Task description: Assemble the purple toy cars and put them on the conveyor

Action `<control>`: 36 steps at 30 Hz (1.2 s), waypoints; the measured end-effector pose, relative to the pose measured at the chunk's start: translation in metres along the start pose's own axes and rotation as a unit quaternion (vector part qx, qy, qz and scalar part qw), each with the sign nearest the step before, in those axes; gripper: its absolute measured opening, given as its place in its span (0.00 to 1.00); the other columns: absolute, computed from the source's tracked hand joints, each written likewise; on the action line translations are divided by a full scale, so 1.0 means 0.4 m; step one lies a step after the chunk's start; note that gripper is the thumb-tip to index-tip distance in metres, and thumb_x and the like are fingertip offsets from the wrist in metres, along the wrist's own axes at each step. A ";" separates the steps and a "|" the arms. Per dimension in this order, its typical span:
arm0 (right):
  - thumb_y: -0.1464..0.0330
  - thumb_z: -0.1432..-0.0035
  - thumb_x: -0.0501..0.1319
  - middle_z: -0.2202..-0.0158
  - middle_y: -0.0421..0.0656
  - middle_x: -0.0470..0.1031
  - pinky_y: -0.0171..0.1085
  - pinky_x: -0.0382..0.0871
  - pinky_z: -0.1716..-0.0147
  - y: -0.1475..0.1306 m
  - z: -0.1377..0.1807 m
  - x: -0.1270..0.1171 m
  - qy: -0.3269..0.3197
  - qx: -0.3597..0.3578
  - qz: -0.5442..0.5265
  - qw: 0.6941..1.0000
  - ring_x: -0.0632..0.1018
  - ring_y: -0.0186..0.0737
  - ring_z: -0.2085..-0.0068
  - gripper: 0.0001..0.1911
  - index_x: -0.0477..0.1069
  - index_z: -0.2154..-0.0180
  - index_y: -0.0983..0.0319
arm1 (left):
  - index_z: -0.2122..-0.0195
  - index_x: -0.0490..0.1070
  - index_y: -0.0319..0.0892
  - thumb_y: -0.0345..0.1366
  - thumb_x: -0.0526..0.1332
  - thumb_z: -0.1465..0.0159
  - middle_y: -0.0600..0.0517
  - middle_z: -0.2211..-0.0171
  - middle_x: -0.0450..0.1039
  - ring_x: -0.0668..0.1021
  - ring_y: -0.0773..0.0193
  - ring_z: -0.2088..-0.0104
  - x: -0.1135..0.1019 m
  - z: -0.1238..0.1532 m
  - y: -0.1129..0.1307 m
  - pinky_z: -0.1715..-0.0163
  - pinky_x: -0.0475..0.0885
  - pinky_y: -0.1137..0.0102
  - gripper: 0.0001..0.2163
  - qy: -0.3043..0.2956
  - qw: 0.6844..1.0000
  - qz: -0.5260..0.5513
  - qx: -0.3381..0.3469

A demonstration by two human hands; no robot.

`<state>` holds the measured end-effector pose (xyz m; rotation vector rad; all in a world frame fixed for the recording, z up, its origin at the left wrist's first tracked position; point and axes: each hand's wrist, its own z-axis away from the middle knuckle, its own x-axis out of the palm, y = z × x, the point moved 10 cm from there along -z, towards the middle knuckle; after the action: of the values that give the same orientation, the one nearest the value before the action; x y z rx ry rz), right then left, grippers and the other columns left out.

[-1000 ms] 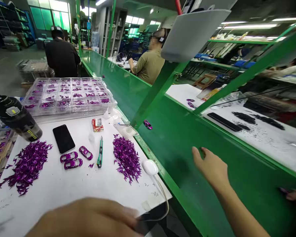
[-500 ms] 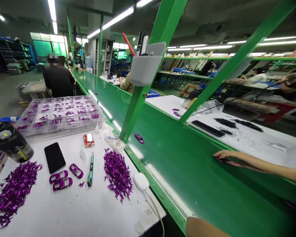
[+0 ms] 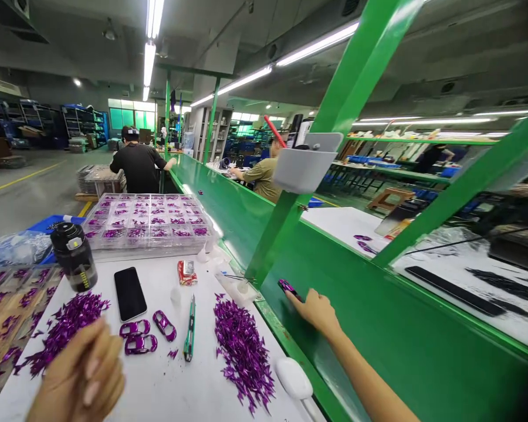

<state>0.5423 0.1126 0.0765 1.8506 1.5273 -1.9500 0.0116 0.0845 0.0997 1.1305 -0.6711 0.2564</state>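
Observation:
My right hand [image 3: 317,309] reaches over the green conveyor belt [image 3: 378,328], its fingers closed at the near end of a purple toy car [image 3: 287,287]; the thumb is hidden. At lower left, my left hand [image 3: 81,375] is raised over the white table, slightly blurred. Its fingers are curled in, and whatever they may hold is hidden. Behind it lies a heap of small purple pointed parts [image 3: 70,325]. Several purple car bodies [image 3: 141,344] rest beside a black phone [image 3: 130,293]. A green utility knife [image 3: 190,331] separates them from a second parts heap [image 3: 244,351].
A clear compartment tray [image 3: 149,241] of purple parts stands at the table's far end, near a black bottle [image 3: 73,255]. A green post [image 3: 286,225] with a grey holder rises at the belt's edge. A white corded device [image 3: 293,378] sits by the right heap. Co-workers sit farther back.
The view has swung left and up. The hand over the belt at right has come left to the toy car near the post. My left hand has entered at lower left.

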 end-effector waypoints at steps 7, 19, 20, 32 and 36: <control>0.53 0.44 0.59 0.63 0.63 0.80 0.62 0.70 0.52 -0.009 0.036 -0.012 0.027 0.035 0.029 0.999 0.79 0.72 0.51 0.23 0.80 0.65 0.66 | 0.79 0.68 0.38 0.64 0.71 0.51 0.57 0.88 0.63 0.62 0.75 0.89 -0.040 -0.091 -0.230 0.86 0.50 0.76 0.29 0.046 0.993 -0.058 -0.091; 0.70 0.31 0.55 0.61 0.47 0.81 0.35 0.80 0.66 -0.532 0.872 0.139 -0.160 -0.544 -0.142 0.811 0.83 0.40 0.63 0.14 0.73 0.48 0.57 | 0.32 0.55 0.49 0.55 0.70 0.41 0.44 0.58 0.78 0.81 0.53 0.57 -0.092 -0.090 -0.305 0.54 0.74 0.56 0.40 -0.047 0.998 -0.006 -0.046; 0.67 0.30 0.55 0.63 0.46 0.80 0.35 0.79 0.67 -0.556 0.865 0.165 -0.194 -0.535 -0.139 0.810 0.82 0.40 0.64 0.11 0.75 0.52 0.58 | 0.32 0.54 0.48 0.52 0.71 0.42 0.46 0.60 0.77 0.81 0.55 0.59 -0.102 -0.091 -0.299 0.56 0.74 0.58 0.41 -0.024 0.998 0.010 -0.052; 0.57 0.50 0.67 0.56 0.50 0.82 0.51 0.71 0.47 -0.657 0.446 0.416 -0.233 -0.219 -0.155 0.935 0.81 0.55 0.53 0.20 0.73 0.58 0.61 | 0.46 0.62 0.43 0.44 0.69 0.45 0.48 0.64 0.75 0.78 0.62 0.73 -0.100 -0.112 -0.259 0.72 0.75 0.62 0.29 -0.032 0.998 -0.006 -0.055; 0.50 0.40 0.58 0.68 0.47 0.81 0.48 0.74 0.54 -0.649 0.485 0.393 -0.252 -0.196 -0.189 0.929 0.83 0.50 0.62 0.21 0.72 0.59 0.61 | 0.47 0.64 0.44 0.40 0.70 0.48 0.47 0.59 0.74 0.78 0.61 0.70 -0.108 -0.108 -0.258 0.73 0.75 0.64 0.28 -0.021 0.998 0.018 -0.063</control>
<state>0.1948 0.2067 0.0683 0.8593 1.9847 -1.8557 0.0465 0.0856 -0.0151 1.0067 -0.7360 0.2184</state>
